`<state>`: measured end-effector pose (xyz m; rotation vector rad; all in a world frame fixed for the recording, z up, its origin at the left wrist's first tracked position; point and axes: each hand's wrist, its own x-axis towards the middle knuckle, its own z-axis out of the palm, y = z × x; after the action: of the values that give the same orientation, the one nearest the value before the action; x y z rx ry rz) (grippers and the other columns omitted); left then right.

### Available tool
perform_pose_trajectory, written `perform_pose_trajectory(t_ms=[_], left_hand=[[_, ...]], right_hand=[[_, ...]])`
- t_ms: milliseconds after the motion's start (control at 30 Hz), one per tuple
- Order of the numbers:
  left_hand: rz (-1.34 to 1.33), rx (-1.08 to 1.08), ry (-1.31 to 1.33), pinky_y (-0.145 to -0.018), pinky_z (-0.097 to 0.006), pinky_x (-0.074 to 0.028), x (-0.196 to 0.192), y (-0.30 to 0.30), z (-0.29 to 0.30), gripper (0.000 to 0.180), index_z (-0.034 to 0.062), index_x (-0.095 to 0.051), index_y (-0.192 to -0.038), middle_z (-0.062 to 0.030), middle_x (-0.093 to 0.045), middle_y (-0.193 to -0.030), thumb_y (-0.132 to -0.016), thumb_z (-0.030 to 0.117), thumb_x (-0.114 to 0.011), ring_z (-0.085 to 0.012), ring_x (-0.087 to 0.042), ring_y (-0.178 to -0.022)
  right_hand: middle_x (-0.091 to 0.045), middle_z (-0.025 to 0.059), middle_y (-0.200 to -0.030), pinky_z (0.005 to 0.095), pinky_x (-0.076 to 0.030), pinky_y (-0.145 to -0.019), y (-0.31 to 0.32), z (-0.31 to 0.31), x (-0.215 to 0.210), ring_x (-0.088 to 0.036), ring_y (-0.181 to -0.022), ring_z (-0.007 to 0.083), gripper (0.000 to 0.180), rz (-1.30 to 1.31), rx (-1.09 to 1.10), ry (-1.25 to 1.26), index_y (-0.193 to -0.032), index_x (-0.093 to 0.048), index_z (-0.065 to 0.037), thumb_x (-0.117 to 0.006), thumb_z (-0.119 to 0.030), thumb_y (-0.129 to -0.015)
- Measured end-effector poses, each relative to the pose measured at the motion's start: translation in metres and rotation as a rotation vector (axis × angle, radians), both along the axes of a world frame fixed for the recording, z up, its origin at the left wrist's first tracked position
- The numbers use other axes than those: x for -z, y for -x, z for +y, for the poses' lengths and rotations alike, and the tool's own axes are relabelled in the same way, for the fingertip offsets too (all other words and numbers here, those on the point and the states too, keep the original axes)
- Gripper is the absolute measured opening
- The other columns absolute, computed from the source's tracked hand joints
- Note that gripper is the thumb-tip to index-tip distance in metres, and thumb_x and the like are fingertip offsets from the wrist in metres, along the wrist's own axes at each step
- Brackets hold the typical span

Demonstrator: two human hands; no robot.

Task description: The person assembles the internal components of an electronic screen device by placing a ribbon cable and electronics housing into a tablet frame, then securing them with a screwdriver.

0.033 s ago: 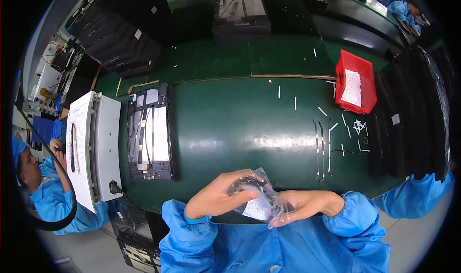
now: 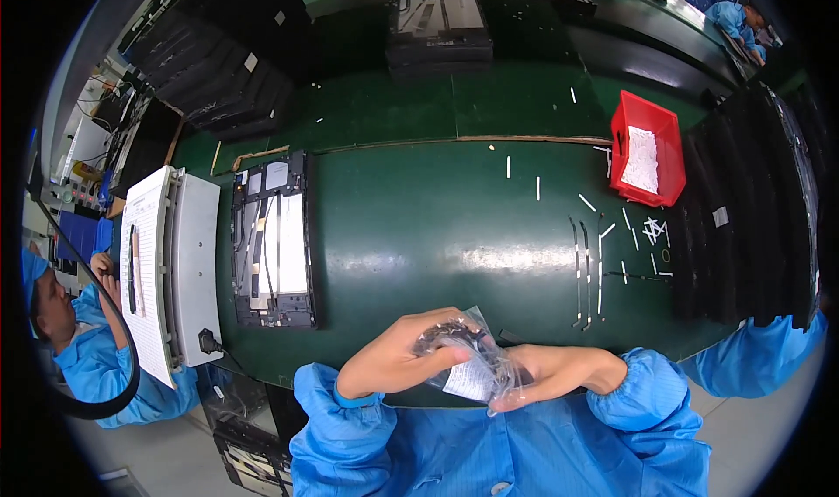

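Note:
Close to my body, at the table's front edge, I hold a clear plastic bag (image 2: 480, 348) between both hands. Dark cable-like pieces show through its upper part, and a white printed label (image 2: 469, 381) lies lower down. My left hand (image 2: 409, 355) wraps round the bag's left side, its thumb across the front. The right hand (image 2: 552, 373) pinches the lower right of the crumpled plastic; some of its fingers are hidden behind the bag. On the green table (image 2: 419, 235) to the left lies an opened flat black device (image 2: 273, 244) with silver panels and ribbon cables inside.
Thin dark strips (image 2: 587, 274) and small white strips lie at the right. A red bin (image 2: 673, 161) holds more white strips. Tall black stacks (image 2: 743, 217) stand right and far left. A grey box with a clipboard (image 2: 153, 270) is at left, near a co-worker (image 2: 74, 322).

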<state>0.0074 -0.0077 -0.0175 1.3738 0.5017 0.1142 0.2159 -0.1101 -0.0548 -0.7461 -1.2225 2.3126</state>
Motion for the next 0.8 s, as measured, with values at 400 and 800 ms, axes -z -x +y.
perform_pose_trajectory(t_ms=[400,800], left_hand=[[-0.073,-0.699,-0.384,-0.049,-0.020,-0.044,-0.007,0.006,-0.003,0.027,-0.0026,-0.064,-0.098,-0.0052,-0.063,-0.063,-0.071,-0.003,-0.068,-0.0070,-0.058,-0.056],[-0.349,-0.800,-0.730,-0.041,-0.020,-0.039,-0.036,0.015,0.016,0.012,-0.0027,-0.067,-0.069,-0.0093,-0.062,-0.056,-0.066,0.005,-0.075,-0.0115,-0.056,-0.045]], right_hand=[[-0.057,0.0045,-0.101,0.0253,-0.044,-0.078,0.000,0.003,-0.028,-0.050,-0.090,0.0092,0.042,-0.048,0.242,0.071,-0.116,-0.049,0.002,-0.063,-0.025,-0.086],[-0.056,0.0068,-0.098,0.0270,-0.042,-0.076,-0.018,-0.020,-0.047,-0.051,-0.089,0.0109,0.029,0.018,0.164,-0.132,-0.108,-0.049,0.003,-0.053,-0.021,-0.093]])
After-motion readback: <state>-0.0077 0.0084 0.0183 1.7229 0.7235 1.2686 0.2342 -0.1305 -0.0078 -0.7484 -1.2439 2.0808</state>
